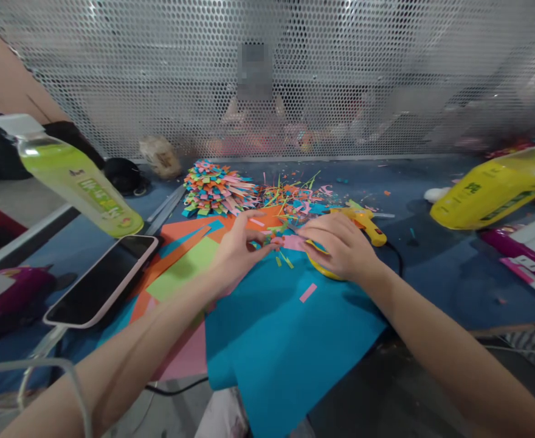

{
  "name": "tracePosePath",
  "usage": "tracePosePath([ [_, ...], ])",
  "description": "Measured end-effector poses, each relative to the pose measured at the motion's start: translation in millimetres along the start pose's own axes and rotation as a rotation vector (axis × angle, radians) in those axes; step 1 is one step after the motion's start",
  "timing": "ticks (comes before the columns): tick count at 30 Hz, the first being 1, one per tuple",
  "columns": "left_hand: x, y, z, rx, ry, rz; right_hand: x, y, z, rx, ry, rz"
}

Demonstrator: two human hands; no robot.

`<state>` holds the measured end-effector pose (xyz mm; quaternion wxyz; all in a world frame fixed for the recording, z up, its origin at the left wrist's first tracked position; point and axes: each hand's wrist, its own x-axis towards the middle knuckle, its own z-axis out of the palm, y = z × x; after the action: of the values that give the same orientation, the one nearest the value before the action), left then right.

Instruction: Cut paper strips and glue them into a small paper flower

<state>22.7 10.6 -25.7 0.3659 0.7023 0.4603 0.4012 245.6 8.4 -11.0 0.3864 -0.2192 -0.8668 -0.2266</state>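
Note:
My left hand [242,243] pinches a small piece of multicoloured cut paper [276,236] between thumb and fingers. Close on its right, my right hand [338,243] is closed round yellow-handled scissors [324,267], whose blades point toward the small piece. Both hands are above a large blue paper sheet [290,340], which hangs over the table's front edge. A loose pink strip [308,293] lies on the blue sheet. Green paper [185,267] and orange paper lie under and beside my left forearm.
A fringed paper bundle [217,190] and paper scraps [295,198] lie behind the hands. A yellow glue gun [363,222] is right of them. A phone [106,280] and green bottle [80,182] stand left; a yellow bottle [495,185] leans right. Perforated metal [180,79] closes the back.

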Motion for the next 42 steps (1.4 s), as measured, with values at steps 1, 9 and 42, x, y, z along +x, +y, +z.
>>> tracePosePath([
  [1, 0, 0, 1.4, -0.006, -0.006, -0.002, 1, -5, 3, 0.026, -0.012, -0.002],
  [9, -1, 0, 5.8, -0.035, -0.027, 0.026, -1, -8, 8, 0.071, -0.06, 0.16],
  [42, -7, 4, 5.6, 0.07, 0.025, 0.136, 2, -15, 5, 0.041, -0.034, 0.197],
])
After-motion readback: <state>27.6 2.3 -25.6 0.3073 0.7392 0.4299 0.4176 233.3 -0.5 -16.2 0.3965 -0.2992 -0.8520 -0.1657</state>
